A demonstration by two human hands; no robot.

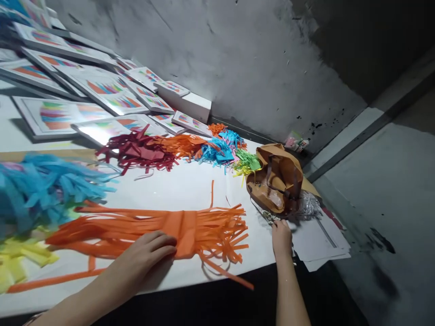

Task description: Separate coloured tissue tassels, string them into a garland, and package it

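Observation:
An orange tissue-paper tassel sheet (180, 233) lies flat on the white table, its ends cut into strips on both sides of an uncut middle band. My left hand (154, 249) rests on the near part of that band, fingers laid out and holding nothing. Over to the right, my right hand (281, 228) has its fingers curled down at a small, pale, tangled item (271, 218) by the bag. What sits between those fingers is hidden. Just beyond this hand, a brown bag (282, 181) with dark handles gapes, showing clear plastic inside.
Blue fringed paper (41, 190) and yellow strips (23, 258) lie at left. A row of maroon fringe (139, 149), orange, blue and green bunches runs behind. Several boxes with colourful prints (98, 86) stand along the wall. White sheets (319, 240) and silvery strands (309, 204) are at right.

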